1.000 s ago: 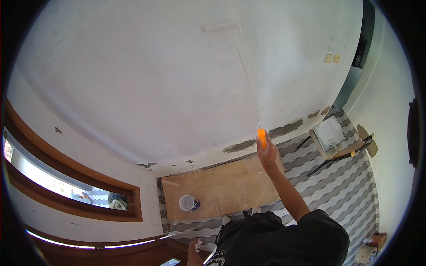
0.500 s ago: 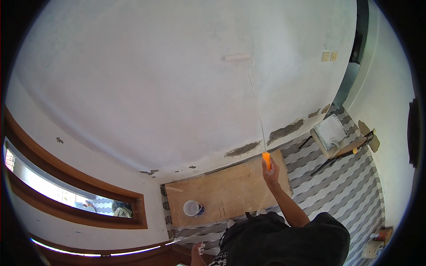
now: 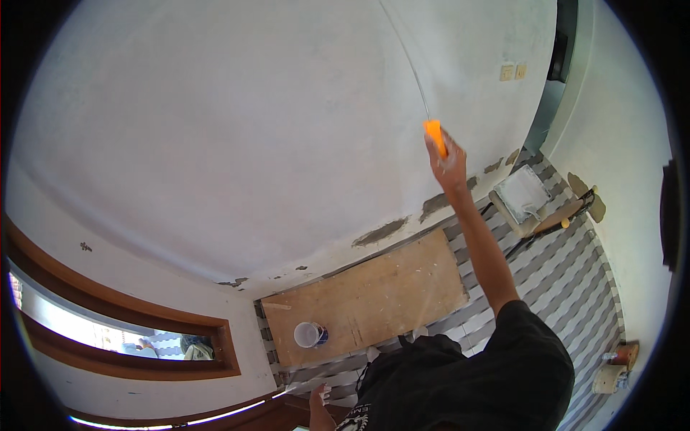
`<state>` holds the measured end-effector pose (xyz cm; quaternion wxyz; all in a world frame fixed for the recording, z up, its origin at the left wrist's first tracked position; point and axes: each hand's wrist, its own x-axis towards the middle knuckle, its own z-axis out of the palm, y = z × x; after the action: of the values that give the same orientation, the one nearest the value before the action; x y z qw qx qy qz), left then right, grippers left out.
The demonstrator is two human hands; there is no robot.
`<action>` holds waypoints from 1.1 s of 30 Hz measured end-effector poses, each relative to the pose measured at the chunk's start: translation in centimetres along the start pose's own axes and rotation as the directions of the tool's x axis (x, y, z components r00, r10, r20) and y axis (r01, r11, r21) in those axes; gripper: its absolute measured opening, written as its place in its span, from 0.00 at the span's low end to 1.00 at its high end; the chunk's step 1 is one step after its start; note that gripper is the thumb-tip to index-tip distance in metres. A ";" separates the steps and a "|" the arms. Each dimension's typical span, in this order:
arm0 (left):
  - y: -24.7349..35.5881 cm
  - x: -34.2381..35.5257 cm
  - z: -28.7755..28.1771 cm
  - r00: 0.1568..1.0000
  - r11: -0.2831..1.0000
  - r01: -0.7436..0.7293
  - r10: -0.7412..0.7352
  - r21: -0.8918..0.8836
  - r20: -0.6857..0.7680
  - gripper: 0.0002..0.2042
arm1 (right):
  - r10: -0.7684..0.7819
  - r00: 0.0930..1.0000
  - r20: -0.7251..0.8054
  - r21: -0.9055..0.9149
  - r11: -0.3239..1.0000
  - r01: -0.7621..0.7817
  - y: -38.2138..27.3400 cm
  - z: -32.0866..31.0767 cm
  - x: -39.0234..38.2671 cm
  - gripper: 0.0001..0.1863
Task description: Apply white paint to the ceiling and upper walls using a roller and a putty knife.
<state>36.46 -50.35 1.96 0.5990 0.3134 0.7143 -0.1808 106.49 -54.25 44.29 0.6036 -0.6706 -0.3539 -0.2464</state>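
My right hand (image 3: pixel 451 167) is closed around the orange handle of a paint roller (image 3: pixel 435 136), with the arm stretched out toward the white wall (image 3: pixel 237 144). The roller's long thin metal rod runs up to the top edge, and its head is out of view. White smears mark both hands. Low by my side, at the bottom of the view, my left hand (image 3: pixel 320 395) hangs with its fingers loosely apart and nothing visible in them. The nearest thing ahead of it is a small white bucket (image 3: pixel 309 335) on a wooden board.
The wooden board (image 3: pixel 395 287) lies along the wall's foot on a patterned tile floor (image 3: pixel 553 280). Flaked patches (image 3: pixel 381 232) mark the wall's base. To the right, a chair (image 3: pixel 546 226) bears a white-smeared tray (image 3: pixel 523 192). A wood-framed window (image 3: pixel 233 348) is at left.
My right hand has risen and reached farther up the wall with the roller. The roller's head has passed out of view at the top. My left hand stays low.
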 end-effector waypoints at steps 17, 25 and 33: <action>-1.6 -3.3 6.4 0.999 1.000 -0.006 0.005 -0.015 -0.037 0.28 | 0.163 0.967 0.195 -0.226 0.967 -0.117 14.7 -5.4 -23.6 0.20; -3.1 -5.1 6.9 0.998 0.997 -0.061 0.062 -0.040 0.033 0.29 | 0.309 0.932 0.187 -0.100 0.950 -0.295 11.9 -4.2 -24.5 0.19; -1.2 -5.5 6.8 0.988 0.988 -0.137 0.141 -0.068 0.056 0.31 | 0.083 0.995 0.049 -0.035 0.996 -0.082 8.7 -1.2 -10.0 0.16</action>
<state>41.17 -56.77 5.70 0.6413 0.3375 0.6777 -0.1248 107.06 -57.42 31.39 0.5929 -0.7006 -0.3369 -0.2101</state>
